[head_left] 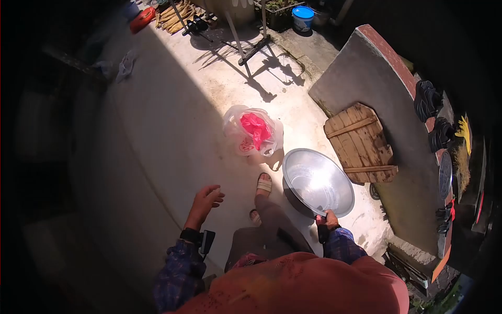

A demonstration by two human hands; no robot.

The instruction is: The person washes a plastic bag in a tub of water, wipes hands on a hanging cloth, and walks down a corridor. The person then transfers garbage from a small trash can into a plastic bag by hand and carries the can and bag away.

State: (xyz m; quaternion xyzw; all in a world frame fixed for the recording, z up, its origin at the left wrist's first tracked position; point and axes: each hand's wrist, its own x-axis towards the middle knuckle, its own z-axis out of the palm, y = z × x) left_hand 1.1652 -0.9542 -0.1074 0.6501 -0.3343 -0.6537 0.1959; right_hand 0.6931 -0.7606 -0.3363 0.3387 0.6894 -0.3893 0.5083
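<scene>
A large, shiny metal basin (311, 180) hangs at my right side, its inside lit by glare. My right hand (328, 220) grips its near rim, thumb over the edge. Out to the left, my left hand (205, 204) is raised in the air, holding nothing, with its fingers loosely bent and apart. On the ground ahead of my feet sits a translucent white plastic bag (234, 123) with a bright pink plastic bag (254, 128) in its mouth. What the bags contain is hidden.
A wooden plank board (361, 138) leans against a low concrete wall (348, 73) on the right. Shoes (428, 99) and a yellow glove (464, 131) lie along the wall top. Metal stand legs (235, 34) and a blue-lidded bucket (303, 20) stand farther back.
</scene>
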